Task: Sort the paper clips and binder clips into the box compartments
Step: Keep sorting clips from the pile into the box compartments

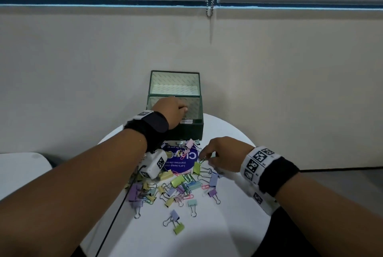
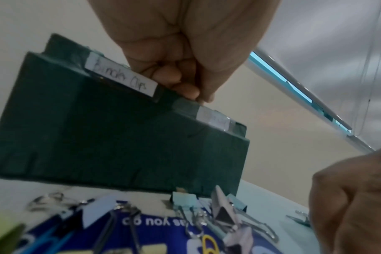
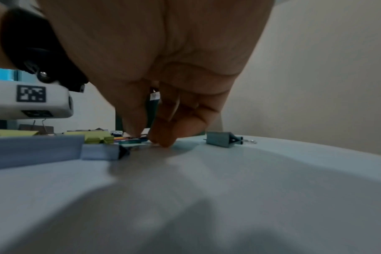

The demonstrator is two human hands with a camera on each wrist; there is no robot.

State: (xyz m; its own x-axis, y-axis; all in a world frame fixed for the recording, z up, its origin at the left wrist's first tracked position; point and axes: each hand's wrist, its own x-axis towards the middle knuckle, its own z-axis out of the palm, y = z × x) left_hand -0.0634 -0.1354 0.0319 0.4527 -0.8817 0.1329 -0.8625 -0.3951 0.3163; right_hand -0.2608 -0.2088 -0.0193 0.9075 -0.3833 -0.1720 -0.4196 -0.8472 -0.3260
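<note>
While the left hand (image 1: 173, 109) hangs curled over the green box (image 1: 186, 130) at the table's (image 1: 228, 225) far edge, the right hand (image 1: 222, 154) pinches at clips (image 1: 180, 186) heaped in front. Left wrist: fingers (image 2: 180, 82) curled together at the box rim (image 2: 185, 104), contents unclear. Right wrist: fingertips (image 3: 163, 137) together on the tabletop; what they hold, cannot tell.

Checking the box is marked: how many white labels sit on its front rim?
2: the Binder Clips label beside the left hand; an unreadable label nearer the box's right end. Others may be hidden.
</note>
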